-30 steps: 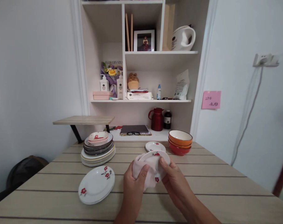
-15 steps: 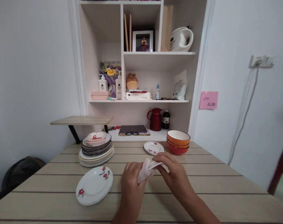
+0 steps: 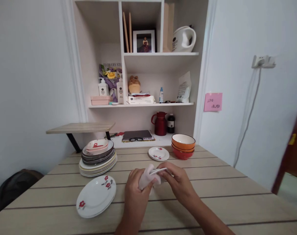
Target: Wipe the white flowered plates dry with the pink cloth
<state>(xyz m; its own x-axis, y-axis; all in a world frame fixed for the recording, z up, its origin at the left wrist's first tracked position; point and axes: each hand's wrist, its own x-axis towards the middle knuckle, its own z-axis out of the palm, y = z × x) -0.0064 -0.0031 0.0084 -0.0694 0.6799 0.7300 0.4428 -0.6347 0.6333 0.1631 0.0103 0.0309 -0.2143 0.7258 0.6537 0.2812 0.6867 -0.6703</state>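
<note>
My left hand (image 3: 136, 187) is closed around a pale pinkish-white cloth (image 3: 145, 179), which is folded over one edge of a small white plate (image 3: 158, 170). That plate shows nearly edge-on, so its face is hidden. My right hand (image 3: 176, 179) pinches its opposite rim between thumb and fingers. Both hands are raised over the wooden table (image 3: 212, 186). To their left lie large white plates with red flowers (image 3: 96, 195), one on another. Just beyond the hands sit small flowered plates (image 3: 158, 153).
Stacked plates (image 3: 98, 164) topped by small pinkish dishes (image 3: 97, 146) stand at the back left, beside a raised wooden shelf (image 3: 81, 128). Orange and red bowls (image 3: 183, 146) are stacked at the back right. Behind are a laptop (image 3: 137, 134), glasses (image 3: 136, 139) and a red jug (image 3: 160, 124).
The view has shifted slightly, moving most of the scene left. My left hand has turned a little, its thumb now showing over the cloth. Both hands keep their hold on cloth and plate.
</note>
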